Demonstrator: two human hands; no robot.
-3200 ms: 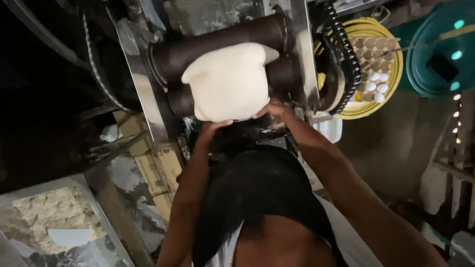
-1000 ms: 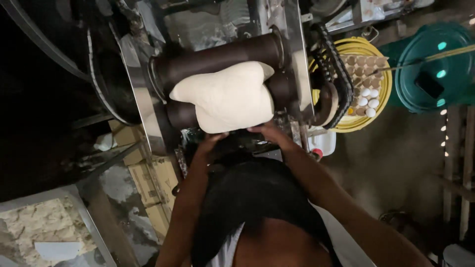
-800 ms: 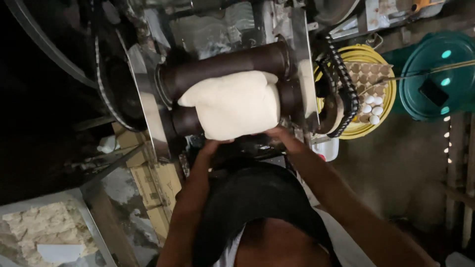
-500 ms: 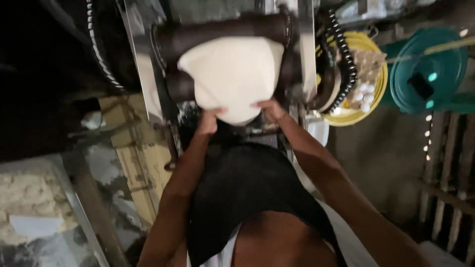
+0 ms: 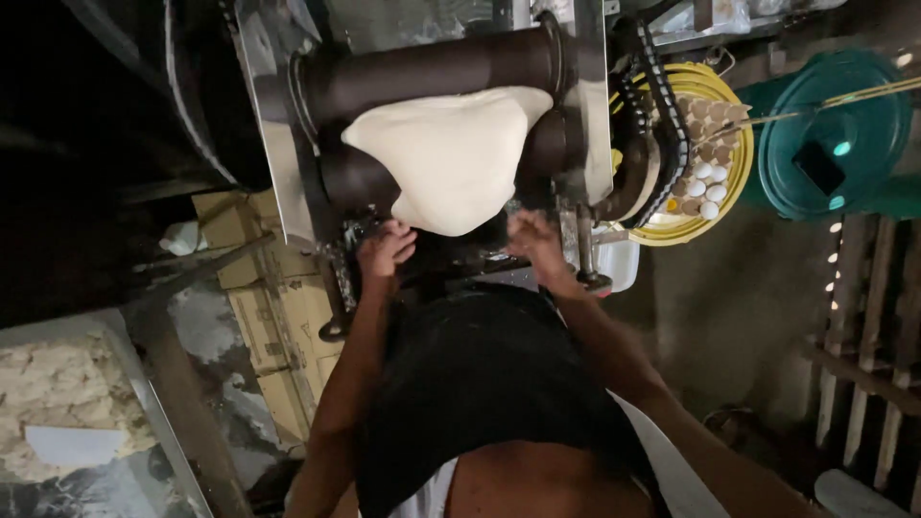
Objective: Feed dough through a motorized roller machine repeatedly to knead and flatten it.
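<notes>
Just above both hands, a thick slab of pale dough (image 5: pixel 451 158) hangs between two dark, smooth metal rollers (image 5: pixel 432 72) of a dough-sheeting machine. Its skin is matte and soft, creamy white, wide at the top where it drapes over the lower roller and narrowing to a rounded lobe near the fingers. The left hand (image 5: pixel 384 251) is loosely curled just beneath the slab's lower left edge; whether it touches cannot be told. The right hand (image 5: pixel 532 240) sits under the lower right edge, fingers bent, close against the dough, gripping nothing that can be seen. Flat steel side plates (image 5: pixel 273 115) frame the rollers, dull and scuffed. To the right of the right hand, a black drive chain (image 5: pixel 662 105) loops over a sprocket. Farther right, a yellow round basin (image 5: pixel 724 197) holds a cardboard egg tray (image 5: pixel 705 115) with several white eggs (image 5: pixel 708 187), and beyond it sits a teal plastic lid (image 5: pixel 830 134). Left of the left hand, stacked brown cardboard boxes (image 5: pixel 254 288) lean by the machine. Well to the lower left, a metal tray (image 5: pixel 144 422) carries crumbly, rough pale dough scraps (image 5: pixel 58 384). Underfoot lies a dim, stained concrete floor (image 5: pixel 739 297), with wooden slats (image 5: pixel 863 384) at the far right.
</notes>
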